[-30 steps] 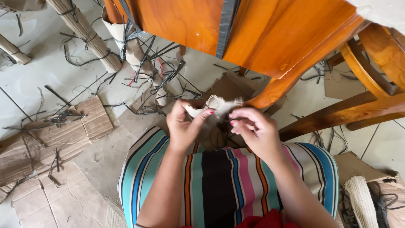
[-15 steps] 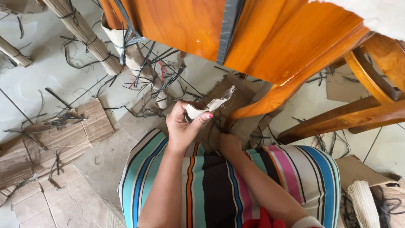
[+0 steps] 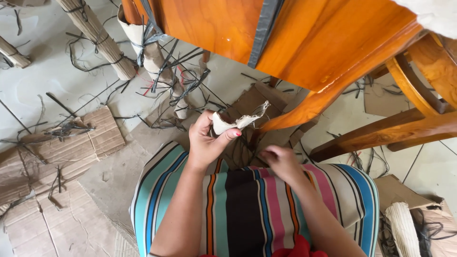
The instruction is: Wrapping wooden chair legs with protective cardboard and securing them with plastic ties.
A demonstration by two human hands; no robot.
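Bright even daylight, soft shadows, sharp focus, slight edge distortion.

Concrete floor (image 3: 57, 81) — cardboard sheets (image 3: 71, 147), black strap scraps (image 3: 181, 85), seemingly loose.

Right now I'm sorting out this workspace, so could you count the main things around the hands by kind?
Torn pale paper scrap, pinched in the left hand: 1
Paper-wrapped cylindrical rolls tied with dark strapping: 3
Flat bundled brown cardboard stack: 1
Glossy orange wooden chair: 1
The right hand holds nothing visible.
Total: 6
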